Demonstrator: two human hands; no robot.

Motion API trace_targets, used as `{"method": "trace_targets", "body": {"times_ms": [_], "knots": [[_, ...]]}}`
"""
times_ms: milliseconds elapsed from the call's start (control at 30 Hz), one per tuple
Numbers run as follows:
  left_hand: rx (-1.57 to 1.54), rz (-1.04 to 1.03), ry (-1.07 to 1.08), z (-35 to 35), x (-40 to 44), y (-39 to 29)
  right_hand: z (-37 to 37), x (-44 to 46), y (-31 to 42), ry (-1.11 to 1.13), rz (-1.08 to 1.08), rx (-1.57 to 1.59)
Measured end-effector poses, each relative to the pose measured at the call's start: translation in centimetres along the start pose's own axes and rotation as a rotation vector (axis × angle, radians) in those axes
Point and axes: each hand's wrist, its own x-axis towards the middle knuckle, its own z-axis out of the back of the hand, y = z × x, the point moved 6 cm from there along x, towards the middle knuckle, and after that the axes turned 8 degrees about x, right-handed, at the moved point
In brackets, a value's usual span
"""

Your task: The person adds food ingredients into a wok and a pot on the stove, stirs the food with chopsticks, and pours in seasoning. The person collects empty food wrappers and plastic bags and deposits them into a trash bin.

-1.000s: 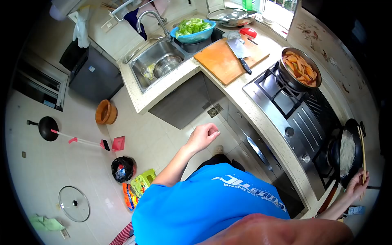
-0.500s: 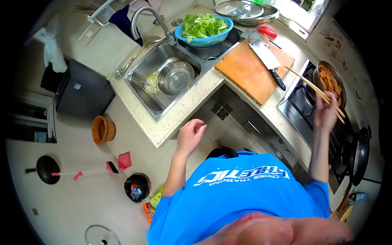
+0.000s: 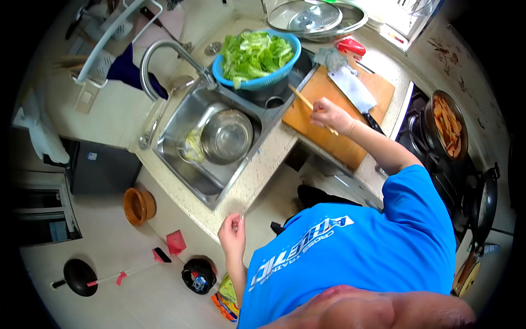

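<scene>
My right hand (image 3: 329,117) is closed around a pair of wooden chopsticks (image 3: 301,98), held above the cutting board (image 3: 342,149). Their tips point toward the sink and the blue basket (image 3: 257,83) of lettuce (image 3: 255,55). A cleaver (image 3: 353,90) lies on the board beyond my right forearm, its black handle partly covered by that arm. My left hand (image 3: 232,233) hangs near the counter's front edge, its fingers loosely drawn together and nothing visible in them.
A metal bowl (image 3: 227,137) sits in the sink (image 3: 205,186) under the faucet (image 3: 181,52). On the stove at right is a pan (image 3: 463,131) of sliced orange-brown food (image 3: 446,126). Glass lids (image 3: 315,16) lie at the back. A bin (image 3: 198,276) stands on the floor.
My right hand has swung left from the pan to over the cutting board, carrying the chopsticks. My body has turned toward the sink, and my left hand sits lower in view.
</scene>
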Motion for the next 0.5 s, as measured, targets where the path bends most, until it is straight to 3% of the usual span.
{"method": "trace_targets", "body": {"times_ms": [33, 67, 133, 300, 367, 433, 500], "knots": [[0.029, 0.019, -0.041, 0.5, -0.1, -0.1, -0.7, -0.4, 1.5, 0.076, 0.473, -0.465], [0.047, 0.007, -0.036, 0.6, -0.3, -0.3, -0.8, -0.5, -0.3, 0.158, 0.352, -0.423], [-0.117, 0.138, -0.068, 0.5, -0.4, 0.6, -0.8, -0.6, -0.9, 0.15, 0.375, -0.416], [-0.043, 0.167, -0.009, -0.7, 1.9, -0.4, 0.8, 0.1, 0.0, 0.297, 0.39, -0.513], [-0.018, 0.182, -0.004, -1.0, 2.9, -1.3, 4.6, 1.9, -1.4, 0.091, 0.29, -0.612], [-0.003, 0.179, 0.009, -1.3, 3.8, -2.0, 11.3, 4.0, -3.0, -0.36, 0.256, -0.547], [0.019, 0.19, 0.037, -1.7, 4.4, -2.3, 18.7, 5.1, -10.0, -0.565, -0.231, -0.477]]}}
